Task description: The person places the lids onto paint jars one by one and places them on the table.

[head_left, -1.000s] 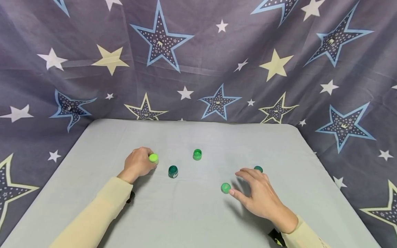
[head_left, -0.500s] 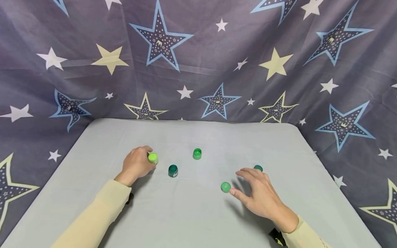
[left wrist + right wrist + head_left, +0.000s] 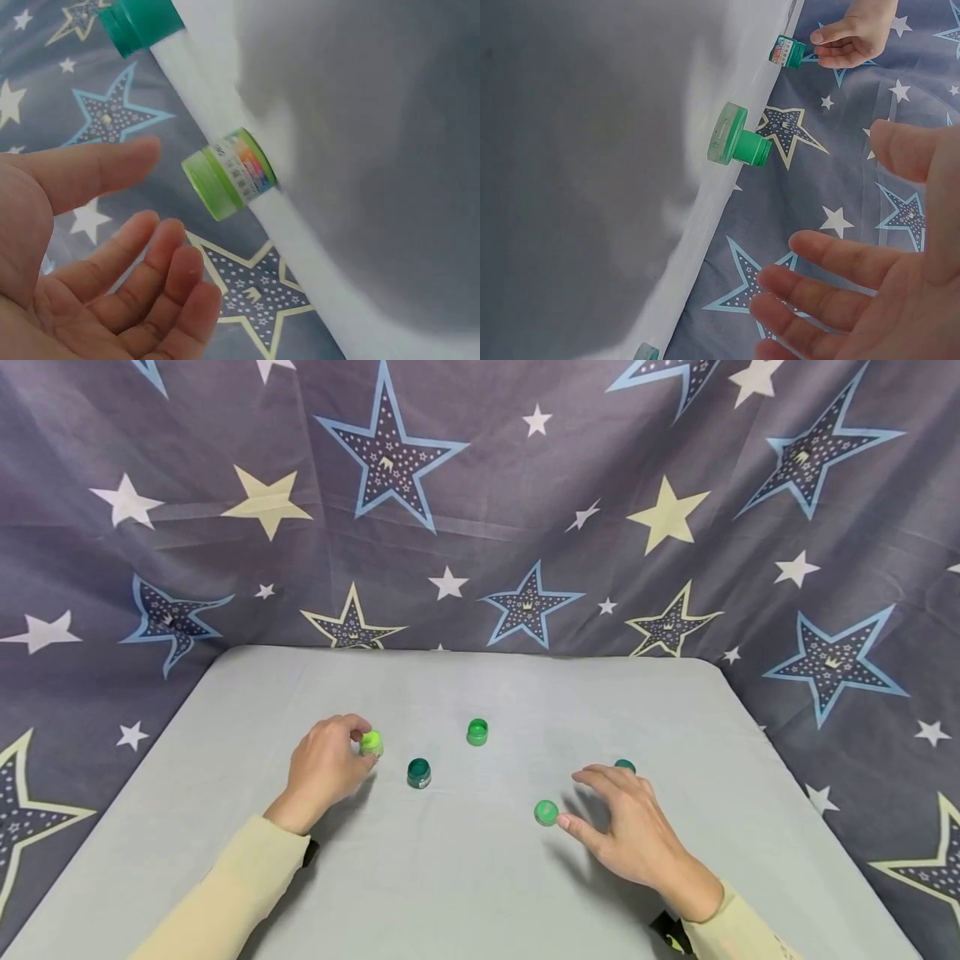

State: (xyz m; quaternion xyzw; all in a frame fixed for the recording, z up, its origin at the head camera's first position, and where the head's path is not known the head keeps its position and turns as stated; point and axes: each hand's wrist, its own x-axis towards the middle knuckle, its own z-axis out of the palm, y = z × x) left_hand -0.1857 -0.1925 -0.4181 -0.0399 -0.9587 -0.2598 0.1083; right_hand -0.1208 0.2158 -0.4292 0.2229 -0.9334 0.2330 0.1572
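Note:
My left hand (image 3: 327,766) is beside a small lime-green paint jar (image 3: 371,743) standing on the table. In the left wrist view its fingers are spread apart from the labelled jar (image 3: 231,174), holding nothing. A dark green open jar (image 3: 418,773) and a bright green open jar (image 3: 477,732) stand farther right. My right hand (image 3: 626,827) hovers with relaxed fingers, thumb tip right at a green lid (image 3: 546,812) that lies on the table. Beyond its knuckles a dark green lid (image 3: 624,766) is partly hidden by the hand.
A pale grey cloth covers the table (image 3: 465,877). Behind and at both sides hangs a dark curtain (image 3: 480,527) printed with stars. Dark straps sit at both wrists by the cream sleeves (image 3: 225,885).
My left hand has let go of the lime-green jar and drawn back slightly toward me, its fingers loosening. The jar stays in place. My right hand is almost still.

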